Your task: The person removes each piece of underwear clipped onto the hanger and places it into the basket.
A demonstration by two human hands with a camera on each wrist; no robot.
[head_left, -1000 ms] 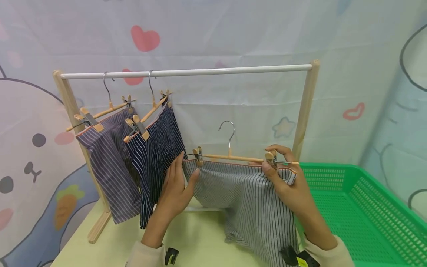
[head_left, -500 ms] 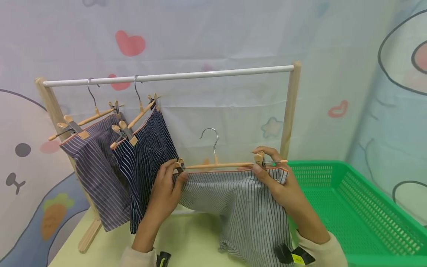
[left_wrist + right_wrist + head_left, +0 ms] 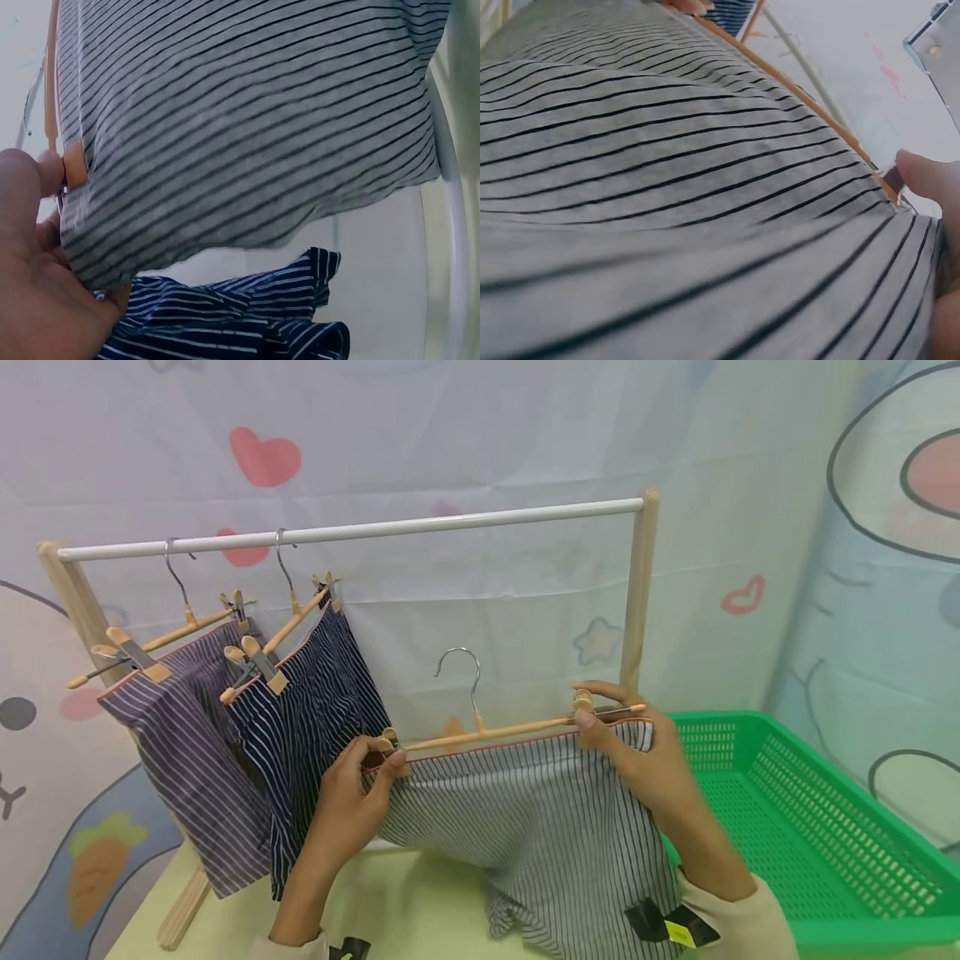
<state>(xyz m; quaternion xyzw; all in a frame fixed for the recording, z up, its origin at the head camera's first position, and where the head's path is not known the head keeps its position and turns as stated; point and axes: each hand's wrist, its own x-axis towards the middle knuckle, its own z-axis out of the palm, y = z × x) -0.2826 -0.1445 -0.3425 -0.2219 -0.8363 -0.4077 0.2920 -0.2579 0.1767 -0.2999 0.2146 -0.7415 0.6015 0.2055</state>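
Grey striped shorts (image 3: 517, 810) hang by an orange-edged waistband from a clip hanger (image 3: 517, 728) held in front of the rack. My left hand (image 3: 352, 802) pinches the left clip (image 3: 390, 742); in the left wrist view its tan tip (image 3: 75, 163) sits over the waistband beside my thumb. My right hand (image 3: 641, 764) holds the right clip (image 3: 582, 702) between thumb and fingers, near the waistband's right corner. Between the hands the metal hook (image 3: 468, 672) points up, apart from the rail. The hanger's left end is slightly lower.
Two hangers with striped garments, one purple-grey (image 3: 202, 768) and one navy (image 3: 307, 727), hang at the left of the white rail (image 3: 450, 522). A green basket (image 3: 847, 935) stands at the right. The rack's wooden foot (image 3: 183, 910) rests on the yellow table (image 3: 420, 902).
My left hand has gone from lying beside the waistband's left end to pinching the left clip. The hanger's left end has dropped a little. The head view has turned right.
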